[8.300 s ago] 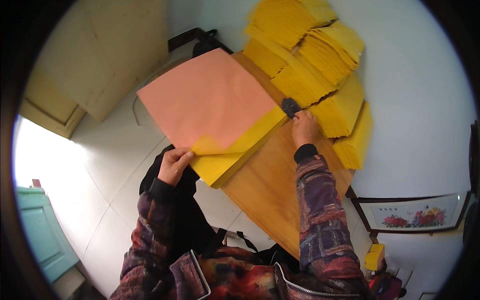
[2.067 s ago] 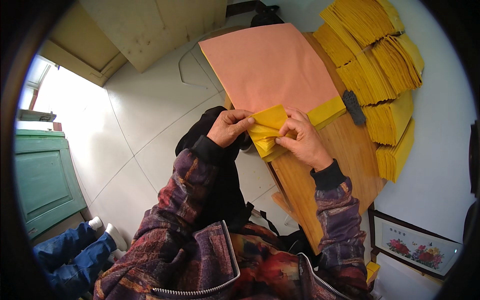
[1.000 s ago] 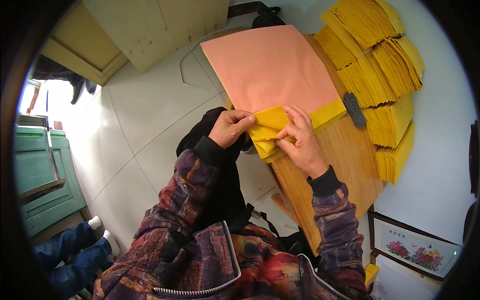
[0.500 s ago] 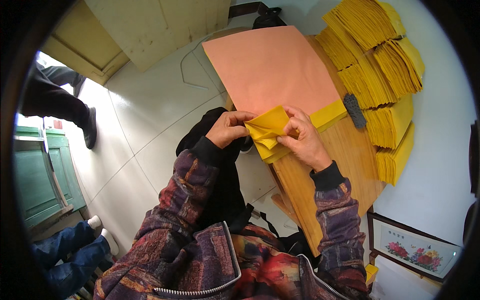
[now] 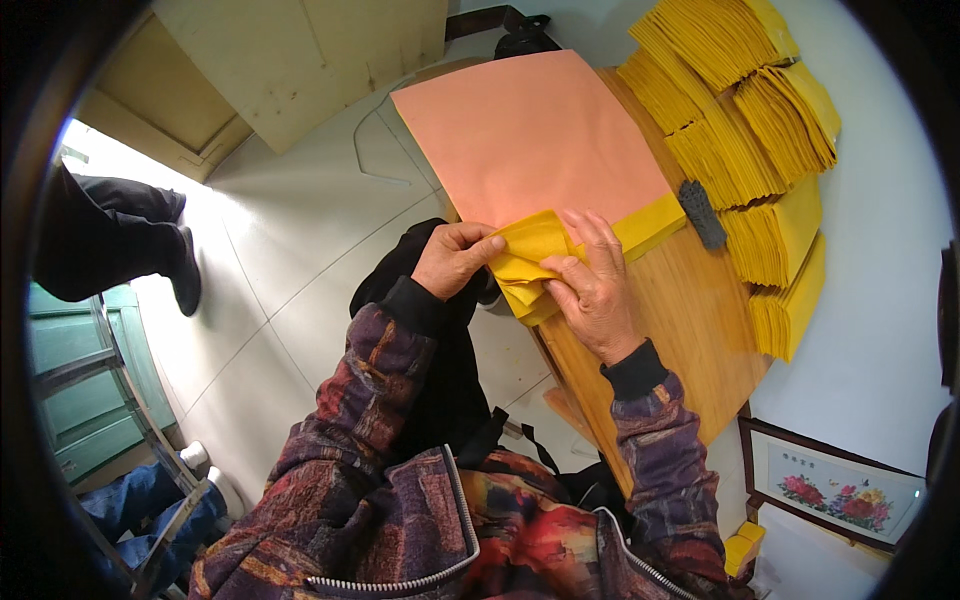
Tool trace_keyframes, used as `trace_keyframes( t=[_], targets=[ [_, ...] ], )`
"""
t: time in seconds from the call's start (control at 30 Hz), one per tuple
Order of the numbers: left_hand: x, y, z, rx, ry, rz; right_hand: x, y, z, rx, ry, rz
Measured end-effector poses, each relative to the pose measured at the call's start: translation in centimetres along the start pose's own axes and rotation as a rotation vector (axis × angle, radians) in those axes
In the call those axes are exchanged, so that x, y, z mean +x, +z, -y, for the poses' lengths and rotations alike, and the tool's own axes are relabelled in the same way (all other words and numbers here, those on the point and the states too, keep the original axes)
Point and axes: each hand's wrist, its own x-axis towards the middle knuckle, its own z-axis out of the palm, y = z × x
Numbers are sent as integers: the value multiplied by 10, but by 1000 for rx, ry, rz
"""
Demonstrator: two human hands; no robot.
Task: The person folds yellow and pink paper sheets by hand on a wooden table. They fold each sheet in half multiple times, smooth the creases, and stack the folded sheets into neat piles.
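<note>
Just past the near edge of a large pink sheet, a folded yellow paper is held between both hands. My left hand pinches its left corner between thumb and fingers. On the paper's right side, the bent index finger and thumb of my right hand close on an edge, while the other fingers reach up over the pink sheet. Layers of the yellow paper fan out below my fingers. A yellow strip shows along the pink sheet's near edge.
The wooden table carries several bundles of folded yellow paper along the wall, beside a dark grey textured object. A framed flower picture leans at lower right. At left are another person's dark-clad legs and a metal ladder-like frame.
My right hand has shifted slightly left, its upper fingers straightening over the paper. The yellow paper's upper flap lies flatter. At far left, the dark-clad legs have moved and the metal frame shows more.
</note>
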Motion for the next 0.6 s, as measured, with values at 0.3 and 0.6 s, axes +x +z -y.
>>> trace_keyframes(
  t=[0.3, 0.6],
  targets=[
    [-3, 1, -4, 21, 3, 9, 5, 2, -1, 201, 93, 81],
    [-3, -5, -5, 229, 19, 7, 0, -6, -22, 322, 174, 130]
  ],
)
